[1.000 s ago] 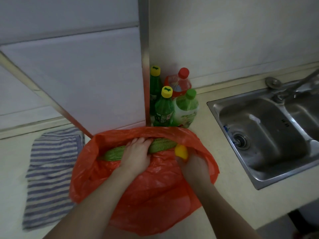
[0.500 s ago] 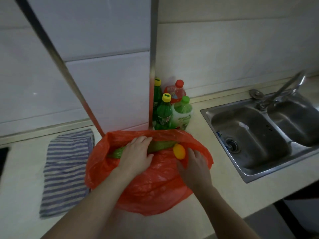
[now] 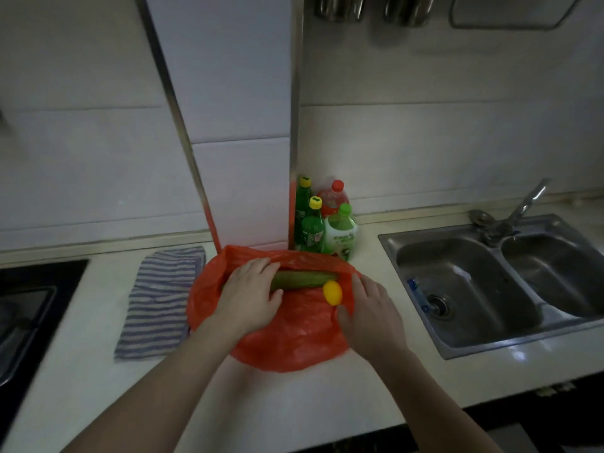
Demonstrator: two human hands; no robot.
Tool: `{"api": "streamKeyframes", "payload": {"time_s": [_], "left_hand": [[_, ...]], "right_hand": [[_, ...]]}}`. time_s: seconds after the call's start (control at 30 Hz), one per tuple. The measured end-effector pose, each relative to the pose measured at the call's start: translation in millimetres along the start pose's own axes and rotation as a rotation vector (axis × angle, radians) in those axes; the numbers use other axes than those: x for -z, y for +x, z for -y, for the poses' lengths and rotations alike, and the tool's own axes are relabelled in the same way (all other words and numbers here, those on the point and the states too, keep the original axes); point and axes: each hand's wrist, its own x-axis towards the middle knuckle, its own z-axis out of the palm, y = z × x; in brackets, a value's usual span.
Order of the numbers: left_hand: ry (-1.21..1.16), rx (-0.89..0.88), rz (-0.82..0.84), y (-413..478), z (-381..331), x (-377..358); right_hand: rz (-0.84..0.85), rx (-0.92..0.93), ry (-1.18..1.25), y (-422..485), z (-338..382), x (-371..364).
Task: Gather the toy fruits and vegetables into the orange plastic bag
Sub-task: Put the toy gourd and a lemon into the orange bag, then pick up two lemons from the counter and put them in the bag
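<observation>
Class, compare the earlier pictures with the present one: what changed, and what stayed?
The right hand has let go of the yellow toy fruit, which now lies at the mouth of the orange bag, the hand resting open beside it. The left hand still grips the green toy vegetable; bottles and striped cloth unmoved.

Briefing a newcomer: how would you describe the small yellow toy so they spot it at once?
Left of the steel sink, an orange plastic bag lies on the counter. At its mouth, by the right hand, sits the yellow toy fruit: small and round, unlike the long green vegetable beside it.
</observation>
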Motion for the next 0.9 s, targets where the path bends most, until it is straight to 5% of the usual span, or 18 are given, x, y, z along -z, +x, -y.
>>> {"api": "streamKeyframes", "payload": {"time_s": [0.43, 0.9], "left_hand": [[0.051, 0.146, -0.118, -87, -26, 53], [0.051, 0.266, -0.291, -212, 58, 132]], "right_hand": [[-0.080, 0.189, -0.095, -37, 15, 67], [-0.114, 0.337, -0.138, -94, 164, 71]]}}
